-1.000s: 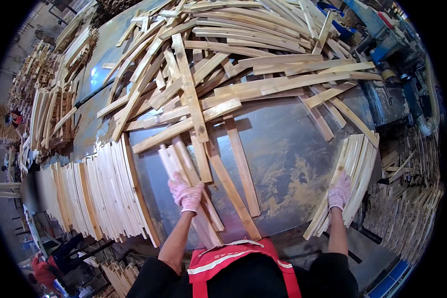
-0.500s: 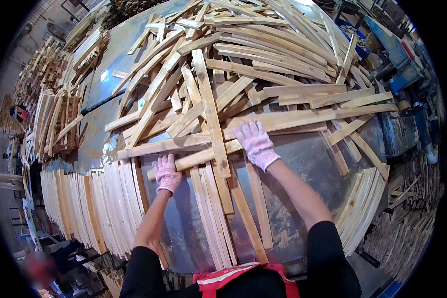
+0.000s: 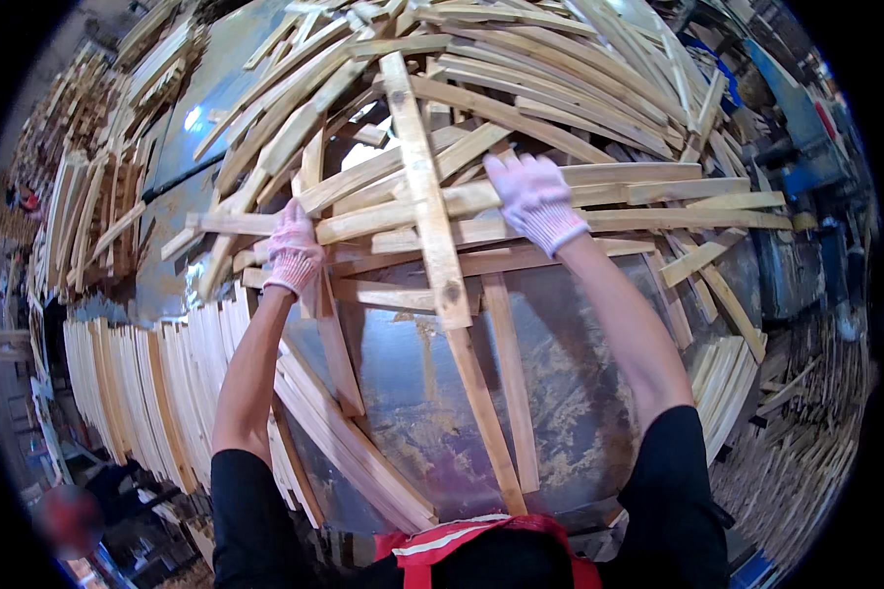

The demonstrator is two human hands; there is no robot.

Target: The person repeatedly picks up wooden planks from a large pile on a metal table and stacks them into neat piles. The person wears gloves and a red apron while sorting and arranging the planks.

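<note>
Both my hands wear pale pink knitted gloves. My right hand point(image 3: 535, 201) is closed over a wooden strip point(image 3: 471, 199) that lies crosswise in front of me. At that strip's left end, my left hand point(image 3: 295, 250) is closed, with its fingers partly hidden among the wood. Another knotty strip point(image 3: 425, 187) lies across the top of the crosswise ones, between my hands, pointing away from me. Beyond my fingers rises a jumbled heap of wooden strips point(image 3: 570, 83).
A metal table point(image 3: 580, 344) bears the wood. A row of strips point(image 3: 157, 393) lies side by side at the left, and a small bundle point(image 3: 727, 378) at the right. Loose strips point(image 3: 349, 442) slant near my body. Blue machinery point(image 3: 791, 98) stands at the far right.
Both hands have moved away from my body, and the crosswise strips with them. The knotty strip on top has shifted away too. Several strips near me have swung left and now slant.
</note>
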